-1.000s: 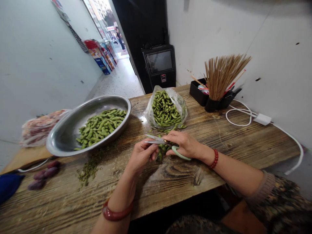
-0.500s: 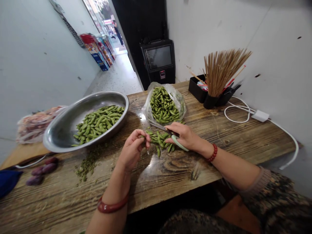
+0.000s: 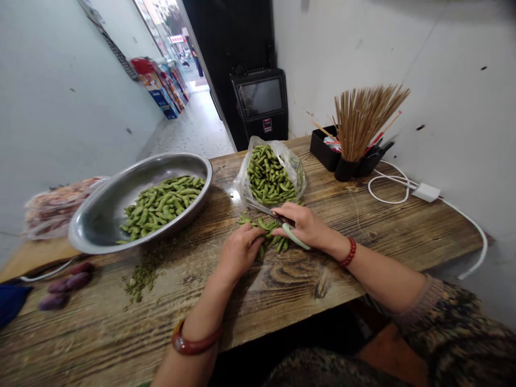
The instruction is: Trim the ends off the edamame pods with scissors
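My right hand (image 3: 300, 221) is closed around scissors (image 3: 295, 236) with pale green handles, their blades pointing left toward the plastic bag. Beneath and beside it lies a small pile of edamame pods (image 3: 281, 244) on the wooden table (image 3: 290, 290). Over that pile, my left hand (image 3: 241, 252) pinches at a pod with thumb and fingers; the fingertips are partly hidden. Just behind the hands stands an open clear plastic bag (image 3: 300, 185) full of pods. To the left, a large metal bowl (image 3: 100, 215) holds many more pods.
Small green trimmings (image 3: 141, 277) lie in front of the bowl. Several purple-red tubers or fruits (image 3: 64, 285) sit at left, near bagged meat (image 3: 60, 207). A black holder (image 3: 324, 148) with wooden skewers (image 3: 365, 121) and a white cable (image 3: 427, 192) occupy the right back.
My left hand has moved right and slightly forward, from beside the pile to over the pods. The right hand keeps the scissors in nearly the same place. The view has shifted slightly.
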`<state>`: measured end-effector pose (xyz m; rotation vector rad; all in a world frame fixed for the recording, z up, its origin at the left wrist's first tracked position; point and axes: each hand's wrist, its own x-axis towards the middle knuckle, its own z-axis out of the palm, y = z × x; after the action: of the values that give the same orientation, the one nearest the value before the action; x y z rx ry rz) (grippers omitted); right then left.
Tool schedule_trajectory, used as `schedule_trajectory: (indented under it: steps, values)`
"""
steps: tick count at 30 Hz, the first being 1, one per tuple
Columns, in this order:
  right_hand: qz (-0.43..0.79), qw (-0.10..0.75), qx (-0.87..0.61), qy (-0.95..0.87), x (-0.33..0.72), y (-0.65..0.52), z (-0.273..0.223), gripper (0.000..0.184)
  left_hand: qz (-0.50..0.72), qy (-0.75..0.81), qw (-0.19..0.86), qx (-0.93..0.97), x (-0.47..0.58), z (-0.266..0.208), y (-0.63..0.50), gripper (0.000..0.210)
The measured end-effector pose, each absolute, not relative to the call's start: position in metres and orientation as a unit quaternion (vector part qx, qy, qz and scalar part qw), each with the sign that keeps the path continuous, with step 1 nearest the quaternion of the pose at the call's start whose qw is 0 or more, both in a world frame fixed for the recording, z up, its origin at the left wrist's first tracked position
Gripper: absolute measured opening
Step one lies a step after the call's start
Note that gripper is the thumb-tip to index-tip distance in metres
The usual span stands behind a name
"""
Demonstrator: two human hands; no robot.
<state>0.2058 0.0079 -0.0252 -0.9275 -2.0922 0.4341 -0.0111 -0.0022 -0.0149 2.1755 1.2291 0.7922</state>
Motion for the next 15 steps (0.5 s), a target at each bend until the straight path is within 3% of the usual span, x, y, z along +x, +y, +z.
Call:
schedule_trajectory:
  steps: [5,10,15]
  values:
    - [0.184,0.404,-0.361,-0.82,0.206,0.007,-0.024,0.046,0.433,0.49,0.377,0.656,-0.016,-0.006,0.0,0.007]
    - [0.2,0.382,-0.346,-0.833,0.204,0.003,-0.022,0.053,0.452,0.481,0.533,0.529,-0.017,0.001,-0.004,0.017]
    - [0.203,0.368,-0.317,-0.85,0.203,0.001,-0.019,0.061,0.444,0.453,0.569,0.524,-0.015,0.001,-0.007,0.022]
